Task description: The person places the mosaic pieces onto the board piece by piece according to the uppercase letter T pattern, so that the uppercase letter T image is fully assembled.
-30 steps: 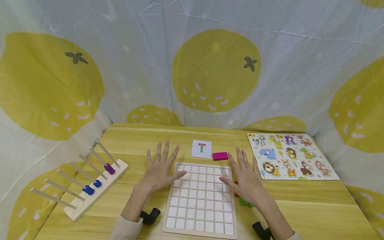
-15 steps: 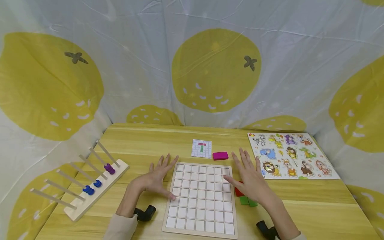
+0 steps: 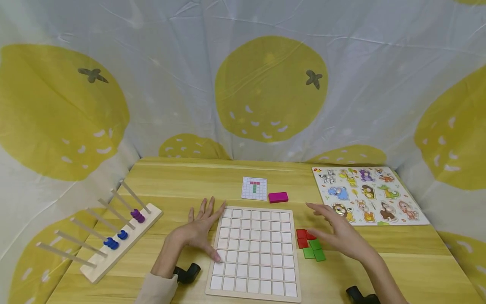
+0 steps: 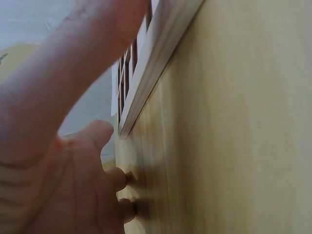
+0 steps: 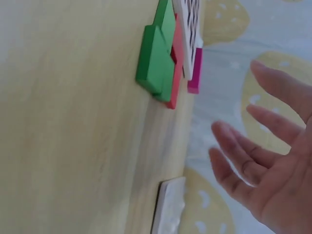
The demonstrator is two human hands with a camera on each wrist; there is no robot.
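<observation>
My left hand (image 3: 195,234) rests at the left edge of a wooden grid board (image 3: 256,245), fingers spread. Its thumb lies over the board's frame, and its fingertips reach down to the table in the left wrist view (image 4: 117,179). To the right of the board my right hand (image 3: 343,238) hovers with loosely bent fingers and holds nothing. Below its thumb lie several red square tiles (image 3: 302,238), partly covered, and several green square tiles (image 3: 319,255). In the right wrist view the green tiles (image 5: 152,58) sit in front of the red ones (image 5: 178,58), apart from the hand.
Behind the board are a pattern card (image 3: 254,188) with a red and green T and a magenta block (image 3: 278,197). An animal puzzle board (image 3: 376,194) lies back right. A pegged bead rack (image 3: 129,238) stands left. Patterned cloth (image 3: 273,88) hangs behind the table.
My right hand has moved right, away from the board, uncovering the red and green tiles. My left hand has lowered and its thumb slid nearer along the board's left edge.
</observation>
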